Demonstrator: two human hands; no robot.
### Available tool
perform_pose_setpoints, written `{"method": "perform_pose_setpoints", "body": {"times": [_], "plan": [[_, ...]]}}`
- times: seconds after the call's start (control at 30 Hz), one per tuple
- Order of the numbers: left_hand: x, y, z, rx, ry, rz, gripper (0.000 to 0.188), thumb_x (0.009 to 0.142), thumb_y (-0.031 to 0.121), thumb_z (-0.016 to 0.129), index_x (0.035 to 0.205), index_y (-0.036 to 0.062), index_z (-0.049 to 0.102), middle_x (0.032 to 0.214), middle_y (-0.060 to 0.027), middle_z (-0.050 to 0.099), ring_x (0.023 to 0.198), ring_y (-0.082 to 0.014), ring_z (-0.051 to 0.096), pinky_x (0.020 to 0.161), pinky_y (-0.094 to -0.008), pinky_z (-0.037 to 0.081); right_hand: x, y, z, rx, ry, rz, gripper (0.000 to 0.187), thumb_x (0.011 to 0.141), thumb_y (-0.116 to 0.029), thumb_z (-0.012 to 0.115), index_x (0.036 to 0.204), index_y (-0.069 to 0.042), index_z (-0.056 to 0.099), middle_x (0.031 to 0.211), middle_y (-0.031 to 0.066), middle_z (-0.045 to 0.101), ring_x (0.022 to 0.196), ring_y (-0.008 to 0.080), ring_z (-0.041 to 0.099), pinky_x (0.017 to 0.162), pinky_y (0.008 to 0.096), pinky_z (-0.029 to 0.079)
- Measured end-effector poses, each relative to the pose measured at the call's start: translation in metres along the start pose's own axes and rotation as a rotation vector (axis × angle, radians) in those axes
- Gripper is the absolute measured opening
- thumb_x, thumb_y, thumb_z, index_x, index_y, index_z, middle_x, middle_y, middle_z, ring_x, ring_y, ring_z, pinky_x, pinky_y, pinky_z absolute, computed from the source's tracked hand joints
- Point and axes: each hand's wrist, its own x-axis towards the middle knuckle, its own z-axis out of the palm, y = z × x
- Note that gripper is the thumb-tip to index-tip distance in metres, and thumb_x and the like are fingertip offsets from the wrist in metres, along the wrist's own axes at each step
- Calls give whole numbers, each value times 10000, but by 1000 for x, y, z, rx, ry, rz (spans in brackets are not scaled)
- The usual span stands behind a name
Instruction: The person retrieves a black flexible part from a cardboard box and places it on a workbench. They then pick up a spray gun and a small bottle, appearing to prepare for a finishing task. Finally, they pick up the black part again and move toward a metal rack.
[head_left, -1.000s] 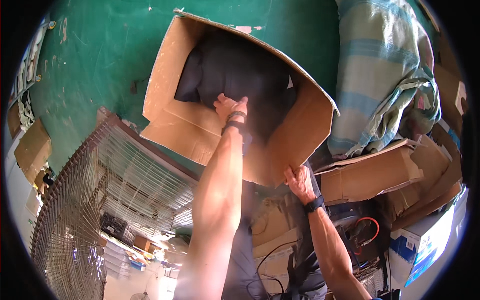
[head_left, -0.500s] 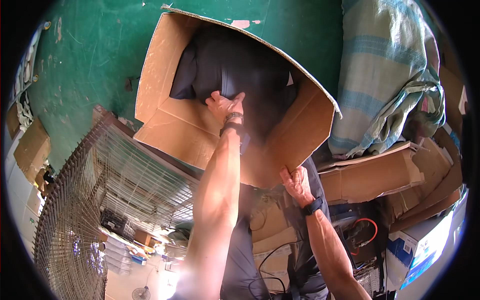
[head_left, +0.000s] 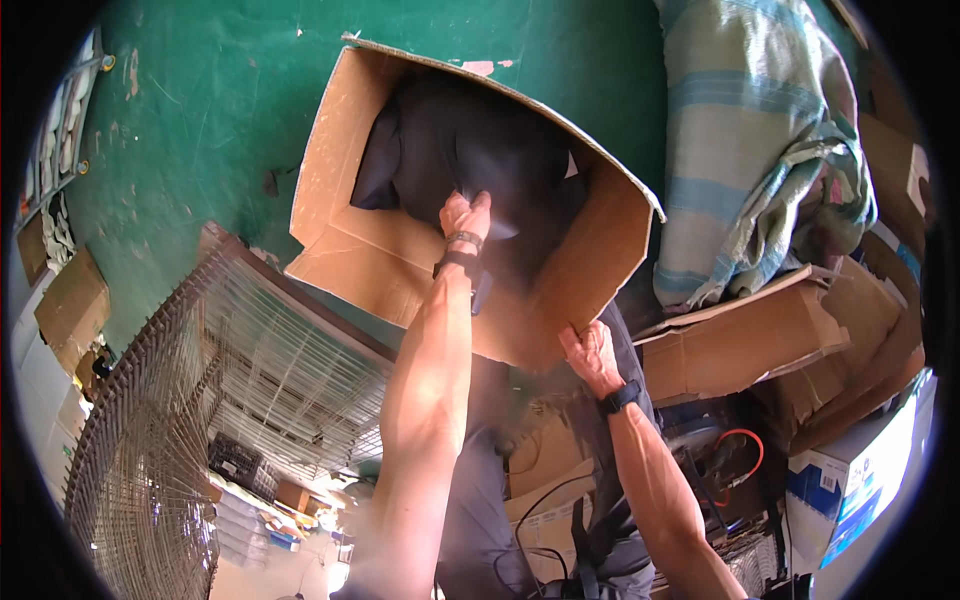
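Note:
An open cardboard box [head_left: 345, 245] sits in front of me with dark cloth [head_left: 500, 130], perhaps folded garments, lying inside it. My left hand [head_left: 467, 216] reaches into the box, its fingers closed on the cloth, which creases at the fingertips. At the box's near right edge, my right hand [head_left: 592, 354] grips the cardboard, thumb and fingers wrapped over the rim. The fingertips of both hands are partly hidden. A small pale triangle shows at the right side of the cloth.
Left of the box stands a wire-mesh cage [head_left: 290, 350]. A striped woven sack [head_left: 750, 150] bulges at the right, above flattened cardboard [head_left: 740, 330]. A blue and white box [head_left: 850, 480] is at lower right, near a red cable [head_left: 745, 450]. The floor [head_left: 220, 120] is green.
My left hand has shifted slightly right and closed its fingers more tightly, bunching the cloth. My right hand still grips the box edge. The whole view has shifted a little.

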Motion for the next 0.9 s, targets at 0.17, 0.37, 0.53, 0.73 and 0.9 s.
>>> {"method": "perform_pose_setpoints", "body": {"times": [0.17, 0.37, 0.53, 0.73, 0.9], "plan": [[-65, 56, -45, -37, -75, 81, 462, 785, 339, 671, 967, -86, 651, 985, -335, 672, 1000, -486, 640, 895, -491, 501, -21, -29, -17, -149, 75, 200, 489, 891, -521, 606, 885, -37, 671, 739, 185, 708, 740, 391, 697, 692, 488, 546], [-185, 68, -111, -109, -128, 130, 447, 773, 355, 786, 898, -57, 667, 871, -223, 715, 838, -331, 689, 759, -456, 512, -107, -109, -71, -202, 413, -245, 876, 720, -253, 834, 1445, -29, 397, 1348, 210, 519, 1244, 379, 498, 1049, 430, 423], [-315, 64, -178, -299, -283, 44, 258, 834, 197, 752, 926, -40, 704, 819, -72, 709, 721, -155, 653, 666, -328, 546, -200, -179, -92, -275, 379, -527, 851, 628, -89, 815, 1406, -41, 475, 1351, 176, 529, 1279, 371, 492, 1093, 463, 384], [-404, 63, -218, -428, -317, 28, 327, 827, 225, 751, 991, -53, 699, 890, -120, 730, 762, -208, 682, 715, -365, 547, -278, -180, -62, -124, 449, -443, 717, 636, -5, 727, 1328, -17, 539, 1300, 198, 561, 1219, 377, 539, 1048, 438, 441], [-420, 70, -229, -278, -286, 46, 334, 819, 175, 741, 1040, -68, 681, 932, -108, 729, 770, -211, 678, 722, -360, 557, -297, -124, -11, 549, 476, 75, 557, 909, -329, 628, 1315, 40, 531, 1231, 233, 610, 1158, 352, 600, 1010, 464, 474]]}}
